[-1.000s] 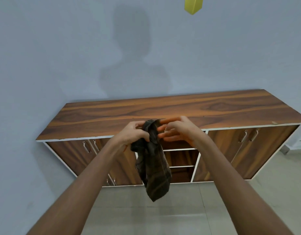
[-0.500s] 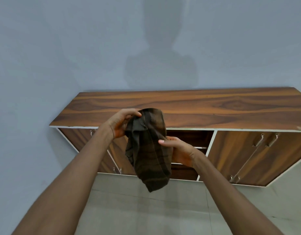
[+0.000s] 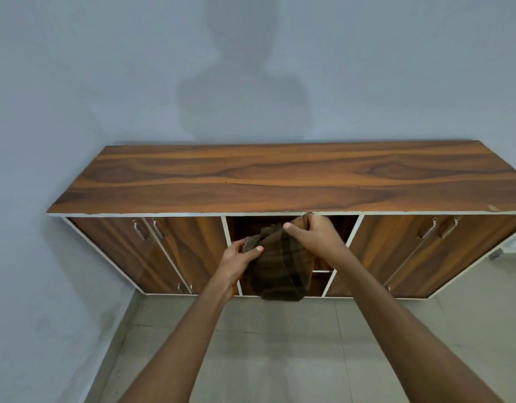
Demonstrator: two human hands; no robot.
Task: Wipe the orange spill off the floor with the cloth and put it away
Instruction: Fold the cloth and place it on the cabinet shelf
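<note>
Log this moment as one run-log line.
stage: putting away | cloth: held by left hand and right hand | before cabinet's open middle shelves

— Where are the arms?

— Both bare forearms reach forward from the bottom edge and angle in toward each other.

— And the left hand [image 3: 236, 264]?

— It sits lower, thumb on top with the nail showing, fingers curled underneath in a pinching grip on a bunched edge of the cloth [image 3: 280, 269].

— The right hand [image 3: 314, 237]?

— Higher and a little further forward, back of the hand facing up, thumb pointing left, its fingers closed over the cloth's top corner. The hands are near each other but apart.
</note>
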